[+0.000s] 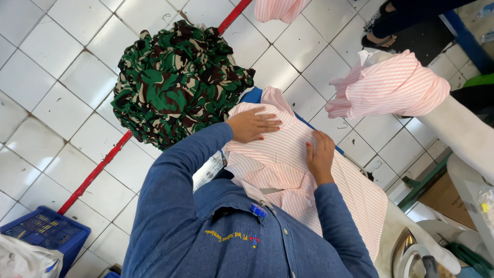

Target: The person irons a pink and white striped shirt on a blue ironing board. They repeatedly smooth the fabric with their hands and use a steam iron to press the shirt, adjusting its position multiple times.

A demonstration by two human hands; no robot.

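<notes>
My denim sleeve (175, 206); left hand (252, 124) and right hand (320, 156) apart, flat on pink striped shirt (288, 170) on pressing board. Risk: shirt slipping toward camouflage pile (177, 82), creasing.

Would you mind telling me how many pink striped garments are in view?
3. One shirt lies under both hands; one is draped over the white form at right; one shows at the top edge. Others may be hidden.
</notes>
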